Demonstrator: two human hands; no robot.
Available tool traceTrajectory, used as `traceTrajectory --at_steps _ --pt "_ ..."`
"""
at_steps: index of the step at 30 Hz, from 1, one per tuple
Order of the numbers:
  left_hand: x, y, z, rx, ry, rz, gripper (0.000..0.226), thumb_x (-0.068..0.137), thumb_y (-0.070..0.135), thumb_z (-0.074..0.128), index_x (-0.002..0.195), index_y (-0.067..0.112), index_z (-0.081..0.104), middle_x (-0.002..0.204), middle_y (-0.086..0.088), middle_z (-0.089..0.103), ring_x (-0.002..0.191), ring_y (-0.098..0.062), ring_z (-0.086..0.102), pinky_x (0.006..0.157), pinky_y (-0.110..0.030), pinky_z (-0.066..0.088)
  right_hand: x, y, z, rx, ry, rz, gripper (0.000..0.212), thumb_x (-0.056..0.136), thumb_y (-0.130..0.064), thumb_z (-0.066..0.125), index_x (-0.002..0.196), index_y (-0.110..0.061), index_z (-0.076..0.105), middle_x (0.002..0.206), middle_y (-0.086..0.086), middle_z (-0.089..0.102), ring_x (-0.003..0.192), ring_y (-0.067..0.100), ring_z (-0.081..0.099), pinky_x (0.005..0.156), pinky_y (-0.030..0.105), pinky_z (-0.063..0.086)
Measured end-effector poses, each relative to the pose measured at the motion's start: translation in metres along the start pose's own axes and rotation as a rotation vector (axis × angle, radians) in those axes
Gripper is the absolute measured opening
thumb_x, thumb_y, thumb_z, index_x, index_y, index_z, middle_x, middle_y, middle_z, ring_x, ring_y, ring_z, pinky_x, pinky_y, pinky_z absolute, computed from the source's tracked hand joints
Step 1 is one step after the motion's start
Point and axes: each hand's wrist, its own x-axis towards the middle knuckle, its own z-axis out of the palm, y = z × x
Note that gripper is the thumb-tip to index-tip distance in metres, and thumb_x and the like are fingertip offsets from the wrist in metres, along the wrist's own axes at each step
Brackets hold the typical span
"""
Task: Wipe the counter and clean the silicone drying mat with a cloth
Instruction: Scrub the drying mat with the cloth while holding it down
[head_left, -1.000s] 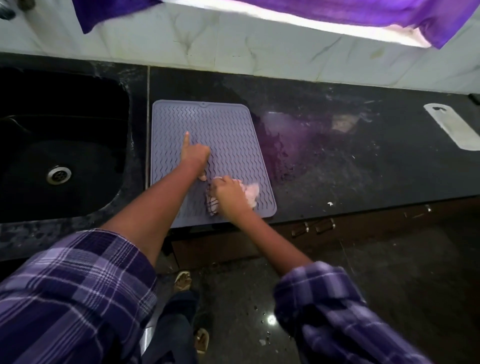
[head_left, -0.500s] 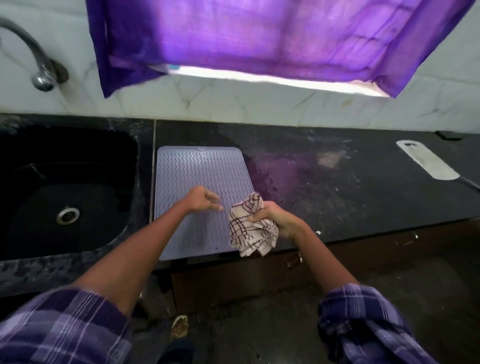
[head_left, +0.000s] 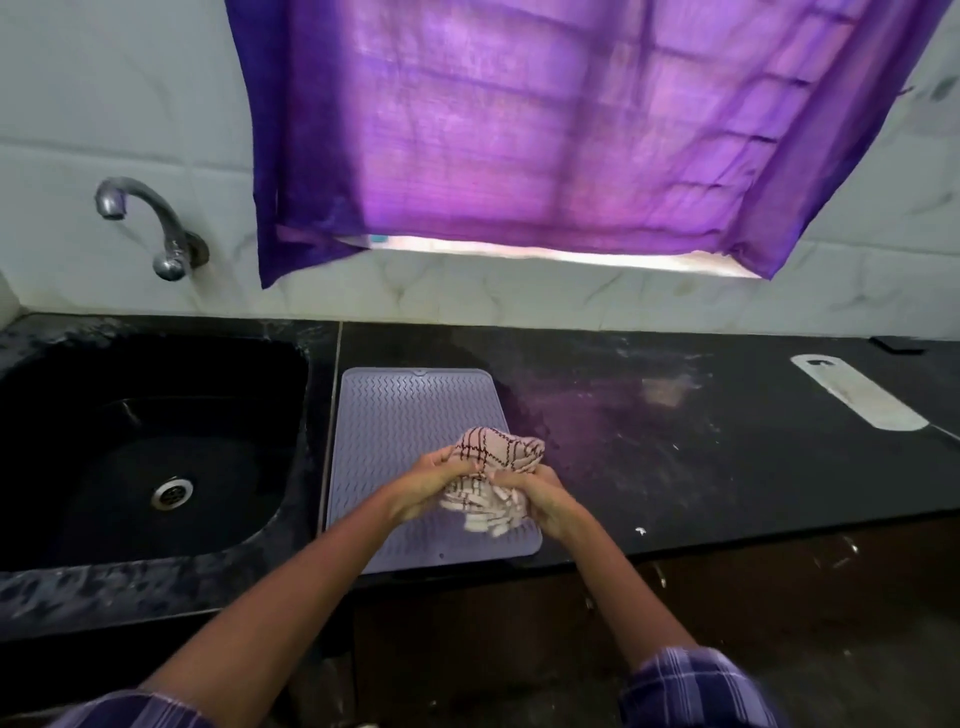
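Black stone worktop runs wall to wall under pale marbled tiles. Surface to the right of the mat smeared, dusty, with scattered pale flecks and one white crumb near the front edge. Purple curtain hangs over the window above; a strip of daylight shows under its hem.

Black sink set into the left end, steel drain at its bottom. Curved metal tap on the wall above it.

Grey-lilac silicone drying mat lies flat on the worktop just right of the sink, chevron ribbing, its near edge close to the worktop's front edge. Far right, a white flat board with a handle slot lies at an angle, well apart from the mat.

Cloth, pale pink with dark check lines, bunched into a wad and held up over the near right part of the mat. Cannot tell whether its lowest fold touches the mat.

Left hand: grip closed on the left side of the cloth, fingers curled into the fabric. Right hand: grip closed on the right side, knuckles up, cloth gathered between both hands. Both forearms bare; plaid purple sleeves pushed back, at the lower edge of view.
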Motion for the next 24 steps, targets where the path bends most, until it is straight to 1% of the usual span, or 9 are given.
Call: traceTrajectory --at_steps 2,4,7,10,14,16,19,23,24 --pt "-0.001 -0.003 0.003 -0.091 -0.014 -0.030 0.029 0.094 0.005 0.054 0.123 0.003 0.055 0.111 -0.015 0.066 0.098 -0.025 0.065 0.084 -0.034 0.055 0.004 -0.001 0.005 0.193 0.051 -0.005 0.021 0.075 0.003 0.068 0.096 0.001 0.066 0.083 0.017 0.073 0.068 0.026 0.071 0.070 0.037 0.059" --pt "0.001 -0.006 0.004 -0.090 -0.034 -0.052 0.032 0.094 0.006 0.054 0.126 0.002 0.054 0.116 -0.016 0.064 0.104 -0.027 0.063 0.089 -0.037 0.053 0.008 0.001 0.011 0.275 -0.016 0.024 0.023 0.080 0.002 0.061 0.103 0.006 0.063 0.089 0.022 0.070 0.073 0.030 0.069 0.074 0.039 0.057" --pt "0.008 -0.004 -0.005 0.037 -0.039 -0.074 0.037 0.093 0.007 0.058 0.129 0.002 0.053 0.115 -0.015 0.064 0.107 -0.028 0.061 0.095 -0.041 0.050 0.010 0.003 0.018 0.250 -0.127 0.017 0.035 0.082 0.000 0.063 0.115 0.010 0.060 0.110 0.030 0.064 0.089 0.036 0.067 0.084 0.044 0.056" --pt "0.020 0.003 -0.022 0.214 -0.034 -0.060 0.037 0.089 0.004 0.063 0.126 0.005 0.056 0.121 -0.017 0.065 0.113 -0.031 0.062 0.099 -0.041 0.051 0.020 0.002 0.019 0.196 -0.126 -0.025 0.035 0.076 0.006 0.068 0.111 0.007 0.062 0.106 0.027 0.068 0.086 0.033 0.071 0.079 0.042 0.059" --pt "0.042 0.011 -0.048 0.460 0.022 -0.006 0.032 0.082 -0.004 0.069 0.110 0.007 0.059 0.110 -0.012 0.066 0.094 -0.017 0.064 0.067 -0.015 0.055 0.049 -0.006 0.025 -0.017 -0.046 0.019 0.032 0.073 0.012 0.069 0.104 0.006 0.066 0.092 0.018 0.072 0.074 0.025 0.072 0.067 0.034 0.061" --pt "0.055 0.013 -0.068 0.604 0.071 -0.009 0.030 0.079 -0.003 0.072 0.100 0.011 0.057 0.100 -0.009 0.064 0.088 -0.018 0.064 0.071 -0.022 0.055 0.071 -0.012 0.026 -0.143 0.042 0.024 0.034 0.072 0.016 0.066 0.104 0.006 0.065 0.092 0.017 0.072 0.076 0.026 0.070 0.068 0.035 0.060" --pt "0.080 0.018 -0.100 0.829 0.200 0.022 0.031 0.080 0.003 0.073 0.109 0.003 0.060 0.106 -0.012 0.067 0.100 -0.024 0.066 0.084 -0.029 0.052 0.110 -0.027 0.017 -0.389 0.207 -0.018 0.030 0.070 0.015 0.066 0.098 0.005 0.068 0.096 0.019 0.069 0.085 0.024 0.064 0.081 0.042 0.057" --pt "0.127 0.034 -0.129 1.157 0.279 0.069 0.019 0.088 0.009 0.063 0.107 0.009 0.064 0.112 -0.008 0.063 0.105 -0.021 0.062 0.087 -0.027 0.047 0.162 -0.066 0.010 -0.597 0.416 -0.281 0.007 0.080 -0.014 0.071 0.080 -0.008 0.074 0.078 0.012 0.073 0.067 0.014 0.062 0.064 0.031 0.055" --pt "0.142 0.039 -0.133 1.208 0.279 0.074 0.021 0.088 0.011 0.063 0.109 0.009 0.063 0.114 -0.009 0.063 0.106 -0.021 0.061 0.088 -0.028 0.048 0.180 -0.078 0.010 -0.704 0.452 -0.377 0.015 0.081 -0.022 0.071 0.073 -0.010 0.073 0.069 0.010 0.070 0.063 0.013 0.060 0.058 0.027 0.049"
